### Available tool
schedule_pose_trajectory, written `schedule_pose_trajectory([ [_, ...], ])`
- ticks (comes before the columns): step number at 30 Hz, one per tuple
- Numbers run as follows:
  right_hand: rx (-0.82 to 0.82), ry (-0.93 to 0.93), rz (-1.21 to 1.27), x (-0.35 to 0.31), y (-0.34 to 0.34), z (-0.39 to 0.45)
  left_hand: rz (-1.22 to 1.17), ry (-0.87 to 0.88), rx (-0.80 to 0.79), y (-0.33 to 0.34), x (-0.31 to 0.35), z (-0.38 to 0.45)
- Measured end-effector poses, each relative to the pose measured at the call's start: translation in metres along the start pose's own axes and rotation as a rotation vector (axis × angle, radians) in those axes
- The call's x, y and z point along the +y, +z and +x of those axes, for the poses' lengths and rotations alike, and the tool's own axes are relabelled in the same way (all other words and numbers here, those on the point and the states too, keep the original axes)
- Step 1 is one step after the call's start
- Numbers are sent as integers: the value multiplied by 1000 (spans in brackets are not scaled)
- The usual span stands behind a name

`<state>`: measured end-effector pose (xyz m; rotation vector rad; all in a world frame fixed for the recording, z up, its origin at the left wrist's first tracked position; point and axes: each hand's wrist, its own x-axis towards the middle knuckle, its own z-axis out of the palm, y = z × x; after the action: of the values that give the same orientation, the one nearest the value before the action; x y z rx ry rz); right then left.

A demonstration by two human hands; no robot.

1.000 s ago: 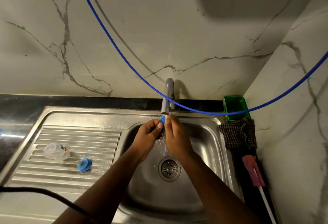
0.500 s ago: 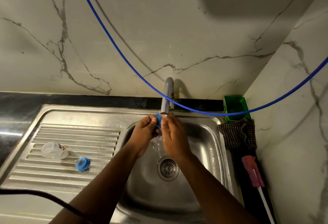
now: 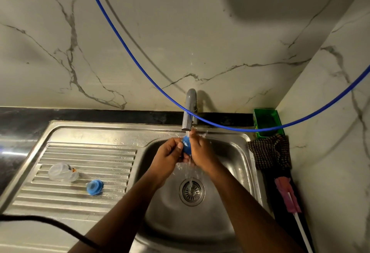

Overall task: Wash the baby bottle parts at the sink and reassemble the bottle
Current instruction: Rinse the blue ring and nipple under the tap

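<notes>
Now I keep the blue bottle part [image 3: 186, 147] right under the tap [image 3: 189, 110] stream, pinched between my left hand [image 3: 170, 155] and right hand [image 3: 201, 153] over the sink [image 3: 230, 172], and I should turn it slowly so water reaches every side.

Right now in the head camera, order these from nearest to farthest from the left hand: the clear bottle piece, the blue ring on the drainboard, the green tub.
From the left hand:
1. Blue ring, on the drainboard, left of the basin.
2. Clear bottle piece, further left on the drainboard.
3. Green tub, back right corner.
</notes>
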<state>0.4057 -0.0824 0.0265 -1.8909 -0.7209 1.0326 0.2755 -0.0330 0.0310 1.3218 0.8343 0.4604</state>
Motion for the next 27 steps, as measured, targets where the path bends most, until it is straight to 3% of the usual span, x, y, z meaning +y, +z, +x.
schedule_pose_trajectory([
  [4, 80, -221, -157, 1, 13, -16, -96, -80, -65, 3, 6, -2],
  [7, 83, -393, -243, 10, 26, -21, -44, -17, 13, 2, 13, 3],
  [11, 68, -26, 60, 5, 9, -1, 20, -15, -66, -2, 11, 3],
  [15, 248, -370, -242, 8, 5, -6, -148, -77, -34, 3, 15, 3],
  [17, 186, -459, -185, 18, 12, -6, -161, -74, -16, 2, 16, 8],
  [20, 32, -179, 132, 10, 13, -11, -76, -36, 4, -1, 15, 11],
  [22, -14, -30, 163, -2, 8, -17, -91, -49, 29, -1, 15, 9],
  [27, 218, -214, -138, 6, 17, -14, -193, -78, 124, 13, 13, 14],
])
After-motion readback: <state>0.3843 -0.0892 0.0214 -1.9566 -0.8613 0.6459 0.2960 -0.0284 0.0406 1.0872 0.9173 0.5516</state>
